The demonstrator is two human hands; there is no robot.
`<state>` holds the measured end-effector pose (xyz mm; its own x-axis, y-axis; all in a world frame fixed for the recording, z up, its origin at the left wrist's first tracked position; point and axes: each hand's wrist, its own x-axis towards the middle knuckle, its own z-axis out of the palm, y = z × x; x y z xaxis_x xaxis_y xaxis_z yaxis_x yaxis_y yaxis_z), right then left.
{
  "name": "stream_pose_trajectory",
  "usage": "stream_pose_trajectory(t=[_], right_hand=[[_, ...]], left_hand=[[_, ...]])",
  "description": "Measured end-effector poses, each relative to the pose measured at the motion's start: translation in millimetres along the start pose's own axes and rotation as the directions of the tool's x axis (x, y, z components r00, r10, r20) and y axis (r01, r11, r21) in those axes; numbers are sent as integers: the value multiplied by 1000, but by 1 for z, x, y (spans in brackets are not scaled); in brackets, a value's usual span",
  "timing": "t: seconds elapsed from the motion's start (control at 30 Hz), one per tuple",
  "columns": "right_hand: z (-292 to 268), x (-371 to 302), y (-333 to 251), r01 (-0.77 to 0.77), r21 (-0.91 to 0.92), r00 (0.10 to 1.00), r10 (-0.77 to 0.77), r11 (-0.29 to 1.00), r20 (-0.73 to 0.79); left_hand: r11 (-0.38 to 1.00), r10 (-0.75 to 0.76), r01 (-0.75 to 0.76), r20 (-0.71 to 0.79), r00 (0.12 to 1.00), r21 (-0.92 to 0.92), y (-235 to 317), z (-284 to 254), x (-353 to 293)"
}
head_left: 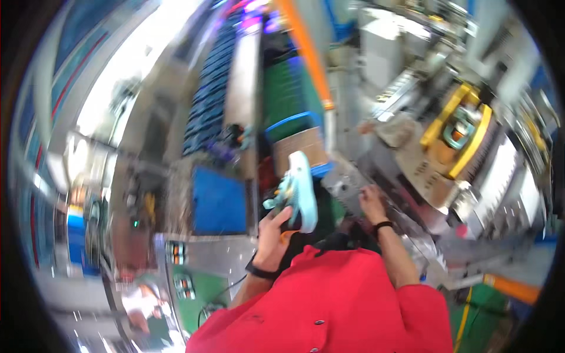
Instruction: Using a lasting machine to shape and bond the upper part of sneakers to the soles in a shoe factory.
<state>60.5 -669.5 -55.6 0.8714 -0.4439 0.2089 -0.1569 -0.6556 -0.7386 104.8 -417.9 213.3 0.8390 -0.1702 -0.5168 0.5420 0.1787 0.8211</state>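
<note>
My left hand [272,238] is closed round a pale turquoise piece [304,191], long and curved with strap-like parts, rather like a sandal. It is held upright in front of my chest, and motion blurs its details. My right hand [372,204] is at the edge of a grey metal panel [347,183] on the machine to the right. Blur hides whether its fingers touch the panel or hold anything small. Farther right, a yellow frame [456,129] on the machine surrounds a turquoise looped part [458,130].
A blue flat panel [219,201] lies left of my left hand. Beyond my hands stands a blue-rimmed crate with cardboard [300,148]. An orange post [309,50] rises ahead. Another person [144,306] is at the lower left, near small turquoise-and-black items [184,286].
</note>
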Motion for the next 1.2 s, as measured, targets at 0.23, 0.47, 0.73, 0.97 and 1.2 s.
stream_pose_trajectory(t=[0.23,0.47,0.73,0.97,1.2], right_hand=[[14,8,14,65,-144,991,-47,987,126],[8,13,-3,34,-246,973,24,969,232],[61,114,-284,474,370,829,-546,799,118],[130,124,-703,900,304,276,-948,312,156],[303,59,-979,946,322,-155,-929,-41,335]], left_hand=[[969,-58,15,-168,984,-246,-46,-75,-33],[868,-239,-59,-519,821,-493,-118,-192,-77],[697,-333,-409,-771,543,-589,-173,-382,-88],[680,-261,-592,-897,357,-433,-158,-590,-60],[734,-256,-607,-952,168,-304,-136,-801,-11]])
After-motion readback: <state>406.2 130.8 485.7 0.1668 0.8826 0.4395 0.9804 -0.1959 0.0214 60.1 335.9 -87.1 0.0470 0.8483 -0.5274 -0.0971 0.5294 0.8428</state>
